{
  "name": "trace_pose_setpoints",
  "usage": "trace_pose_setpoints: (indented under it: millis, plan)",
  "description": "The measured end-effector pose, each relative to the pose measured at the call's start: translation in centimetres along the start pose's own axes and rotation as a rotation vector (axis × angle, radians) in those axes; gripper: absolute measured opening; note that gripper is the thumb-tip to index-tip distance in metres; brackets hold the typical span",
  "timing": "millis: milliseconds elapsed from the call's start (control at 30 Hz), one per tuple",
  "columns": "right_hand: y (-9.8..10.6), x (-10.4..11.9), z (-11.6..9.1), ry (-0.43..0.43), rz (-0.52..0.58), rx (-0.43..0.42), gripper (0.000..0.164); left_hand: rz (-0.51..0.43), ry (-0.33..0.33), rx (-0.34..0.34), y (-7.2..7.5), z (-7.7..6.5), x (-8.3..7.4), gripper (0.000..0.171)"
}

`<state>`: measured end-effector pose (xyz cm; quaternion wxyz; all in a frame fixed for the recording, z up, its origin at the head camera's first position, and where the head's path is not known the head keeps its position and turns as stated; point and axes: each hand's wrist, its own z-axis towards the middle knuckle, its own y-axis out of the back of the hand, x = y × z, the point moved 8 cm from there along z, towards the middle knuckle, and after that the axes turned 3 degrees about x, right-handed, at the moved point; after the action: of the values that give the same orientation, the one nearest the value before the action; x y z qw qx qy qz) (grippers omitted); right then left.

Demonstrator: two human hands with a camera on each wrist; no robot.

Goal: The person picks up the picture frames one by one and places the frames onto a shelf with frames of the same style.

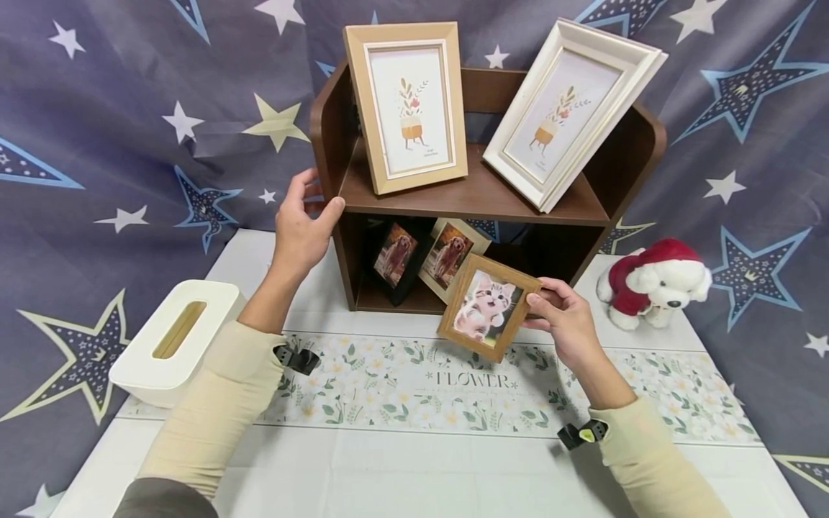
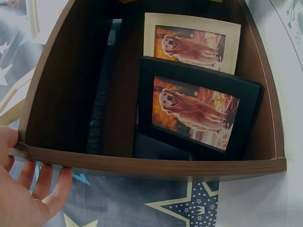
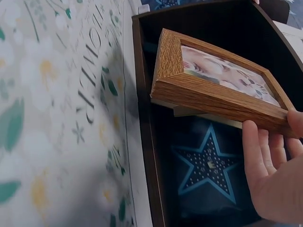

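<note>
Kitten frame (image 1: 487, 306) pinched by right hand (image 1: 565, 316) fingers; left hand (image 1: 301, 229) fingers curled on shelf (image 1: 466, 194) edge.

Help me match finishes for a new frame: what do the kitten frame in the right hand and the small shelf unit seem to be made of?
The kitten frame looks like wood or a wood-look moulding in a warm oak tone, matte, with clear grain lines along its edge. The shelf unit looks like dark walnut-coloured board, smooth with a faint sheen and fine grain; whether it is solid wood or laminate cannot be told.
</note>
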<state>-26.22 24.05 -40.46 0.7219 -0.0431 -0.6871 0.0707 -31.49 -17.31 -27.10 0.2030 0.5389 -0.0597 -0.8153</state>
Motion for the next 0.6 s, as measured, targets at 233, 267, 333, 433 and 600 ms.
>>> trace_pose_setpoints:
  millis: [233,267,333,433,600]
  plan:
    - [1.5,0.9,-0.1,0.005,-0.011,-0.041,0.020,-0.003,0.001,0.003,0.0,0.0,0.0,0.052]
    - [1.7,1.0,-0.1,0.009,-0.006,-0.047,0.020,-0.003,0.002,0.003,0.0,0.0,0.0,0.053]
    - [2.1,1.2,-0.1,0.017,0.010,-0.057,0.020,-0.002,0.001,0.003,0.0,0.0,0.0,0.052]
    - [2.5,1.5,-0.1,0.028,0.019,-0.073,0.021,0.002,-0.001,-0.002,0.0,0.0,0.0,0.052]
    - [3.1,1.5,-0.1,0.034,0.019,-0.112,0.021,0.012,-0.002,-0.006,0.1,0.0,0.0,0.052]
